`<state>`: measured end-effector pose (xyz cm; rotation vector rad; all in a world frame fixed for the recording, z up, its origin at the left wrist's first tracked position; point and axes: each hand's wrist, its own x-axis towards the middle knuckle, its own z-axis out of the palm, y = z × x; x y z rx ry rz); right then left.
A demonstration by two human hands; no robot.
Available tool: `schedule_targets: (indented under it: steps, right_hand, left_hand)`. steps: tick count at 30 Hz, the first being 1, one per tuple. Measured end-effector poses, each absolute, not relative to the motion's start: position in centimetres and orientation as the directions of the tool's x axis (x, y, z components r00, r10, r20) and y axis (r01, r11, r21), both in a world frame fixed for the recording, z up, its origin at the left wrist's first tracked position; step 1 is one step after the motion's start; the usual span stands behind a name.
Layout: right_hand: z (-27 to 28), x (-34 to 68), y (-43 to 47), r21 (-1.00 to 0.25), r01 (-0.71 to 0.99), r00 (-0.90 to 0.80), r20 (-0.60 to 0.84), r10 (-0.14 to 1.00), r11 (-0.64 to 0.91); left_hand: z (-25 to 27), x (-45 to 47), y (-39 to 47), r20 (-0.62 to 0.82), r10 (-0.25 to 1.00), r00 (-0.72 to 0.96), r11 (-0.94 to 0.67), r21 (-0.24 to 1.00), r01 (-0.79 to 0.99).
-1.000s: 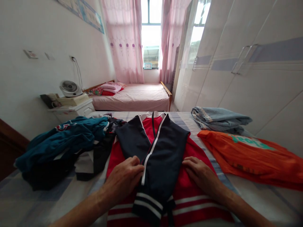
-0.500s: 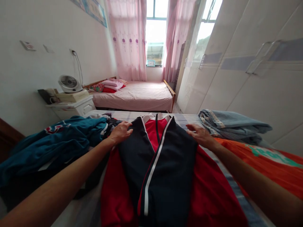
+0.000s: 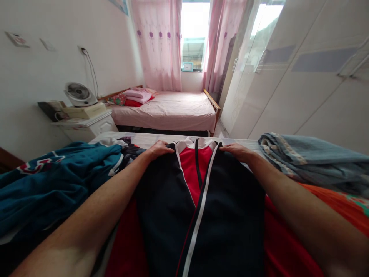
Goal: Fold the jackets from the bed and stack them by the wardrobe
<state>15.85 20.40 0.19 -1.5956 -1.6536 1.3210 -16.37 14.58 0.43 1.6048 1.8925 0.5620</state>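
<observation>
A dark navy jacket [image 3: 230, 200] with red sleeves, white piping and a red lining lies spread before me, its collar at the far end. With fingers pinched, my left hand [image 3: 160, 149] grips its left shoulder close to the collar. My right hand [image 3: 236, 151] pinches the opposite shoulder, thumb and fingers closed on the cloth. The front panels cross, leaving a red V below the collar. Both sleeves run down the sides, partly hidden by my forearms.
A heap of clothes with a teal jersey [image 3: 77, 173] lies at left. On the right are folded jeans [image 3: 319, 152] and an orange shirt [image 3: 325, 196]. Beyond stand a pink-sheeted bed [image 3: 173, 111], a fan [image 3: 80, 94] on a cabinet and a white wardrobe [image 3: 288, 96].
Both hands have moved inward from beside the jacket's shoulders and taken hold of the cloth near the collar. The camera view has shifted, and the jacket appears larger and nearer.
</observation>
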Motion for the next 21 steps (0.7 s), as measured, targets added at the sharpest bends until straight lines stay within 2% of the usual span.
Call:
schedule_targets:
  steps: [3, 6, 8, 9, 10, 12, 14, 16, 17, 19, 21]
  right_hand:
    - [0.4, 15.0, 20.6, -0.865, 0.471, -0.203, -0.299, 0.932, -0.174]
    - [1.7, 14.3, 19.7, -0.891, 0.444, -0.188, -0.199, 0.962, -0.097]
    - [3.4, 14.3, 18.1, -0.889, 0.457, -0.185, -0.046, 0.982, 0.044]
    - [4.5, 14.5, 17.0, -0.849, 0.5, -0.188, 0.084, 0.979, 0.169]
    - [5.7, 14.9, 15.5, -0.767, 0.56, -0.198, 0.242, 0.95, 0.312]
    - [7.6, 16.3, 11.9, -0.487, 0.678, -0.256, 0.547, 0.797, 0.551]
    - [8.3, 18.4, 7.4, -0.241, 0.711, -0.339, 0.706, 0.622, 0.661]
    - [7.3, 20.9, 2.7, -0.111, 0.666, -0.441, 0.74, 0.509, 0.738]
    - [6.2, 22.2, 0.4, -0.085, 0.645, -0.485, 0.722, 0.493, 0.76]
    - [3.1, 24.4, -3.6, -0.066, 0.63, -0.575, 0.63, 0.522, 0.774]
    - [0.0, 26.1, -6.7, -0.061, 0.658, -0.623, 0.515, 0.589, 0.75]
  left_hand:
    - [0.7, -15.7, 14.8, -0.2, 0.975, -0.093, 0.215, 0.763, 0.61]
    - [2.2, -15.0, 14.3, -0.125, 0.988, -0.089, 0.153, 0.851, 0.503]
    - [4.1, -14.7, 13.1, -0.043, 0.995, -0.085, 0.076, 0.893, 0.444]
    - [5.3, -14.6, 12.1, 0.022, 0.997, -0.074, 0.012, 0.904, 0.428]
    - [6.5, -14.6, 10.8, 0.108, 0.992, -0.058, -0.072, 0.898, 0.435]
    - [8.7, -14.9, 7.0, 0.313, 0.95, 0.012, -0.276, 0.815, 0.509]
    - [9.9, -15.3, 1.9, 0.46, 0.878, 0.134, -0.441, 0.667, 0.6]
    - [9.2, -15.9, -3.6, 0.46, 0.854, 0.242, -0.5, 0.597, 0.627]
    - [8.2, -16.2, -6.3, 0.414, 0.862, 0.293, -0.498, 0.581, 0.644]
    - [5.1, -16.6, -10.8, 0.318, 0.91, 0.267, -0.408, 0.559, 0.722]
    - [1.7, -16.8, -13.9, 0.274, 0.904, 0.328, -0.425, 0.489, 0.762]
